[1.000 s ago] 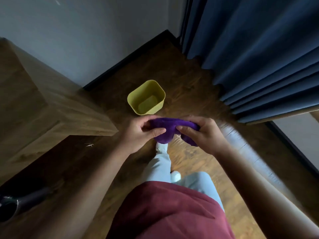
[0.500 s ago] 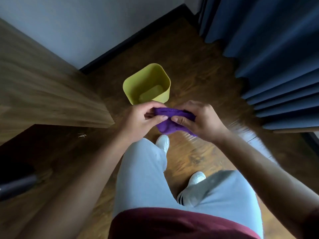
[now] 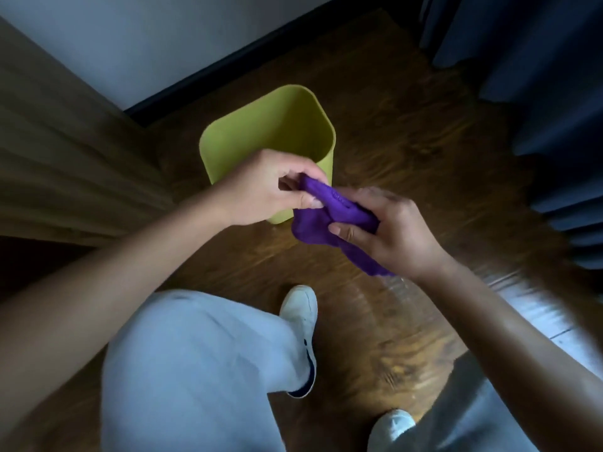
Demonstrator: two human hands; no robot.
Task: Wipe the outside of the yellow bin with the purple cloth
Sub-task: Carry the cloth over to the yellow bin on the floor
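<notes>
While both hands, left hand (image 3: 261, 187) and right hand (image 3: 388, 230), pinch the bunched purple cloth (image 3: 329, 220) with curled fingers, yellow bin (image 3: 261, 132) stands upright on floor, apparently unwiped; wiping remains.

Your left hand (image 3: 261, 187) covered the near rim and part of the near wall of the bin (image 3: 261, 125), so you could not tell whether the cloth (image 3: 326, 220) touched it. The bin's base was hidden behind your hands. Your right hand (image 3: 388, 230) hid much of the cloth, and its fingers (image 3: 368, 194) on the far side were smeared. The floor (image 3: 408, 321) at right was blurred, as was the curtain (image 3: 554, 93), which the right edge cut off. Your right shoe (image 3: 391, 425) was cut by the bottom edge. The wooden furniture (image 3: 65, 158) at left ran out of frame.
</notes>
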